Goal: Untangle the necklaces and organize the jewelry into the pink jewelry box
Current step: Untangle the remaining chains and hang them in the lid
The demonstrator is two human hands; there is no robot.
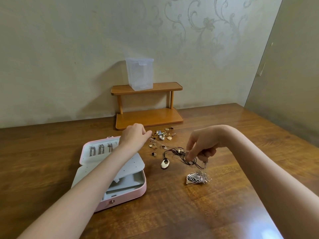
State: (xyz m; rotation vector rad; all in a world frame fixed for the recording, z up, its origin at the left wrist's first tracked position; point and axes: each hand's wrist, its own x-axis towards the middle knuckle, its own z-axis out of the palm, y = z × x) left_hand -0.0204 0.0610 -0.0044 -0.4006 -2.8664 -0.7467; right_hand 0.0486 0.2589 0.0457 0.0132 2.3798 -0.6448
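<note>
Pale pink leather-look jewelry box (128, 194) with grey lining at 8 o'clock. Glossy brown wood-grain table (189, 213). Honey-orange two-tier wooden shelf (148, 116) at 12 o'clock, bearing clear bluish plastic container (139, 75). Black cord necklace (174, 152) with cream oval pendant. Silver-and-black striped pendant (196, 178) at 4 o'clock. Beige wallpaper (198, 31), grey scrollwork.

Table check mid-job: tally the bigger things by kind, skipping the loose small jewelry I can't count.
Pink jewelry box, open: 1
Wooden shelf: 1
Clear plastic container: 1
Black cord necklace with oval pendant: 1
Silver chain necklace, held by the right hand: 1
Total: 5
</note>
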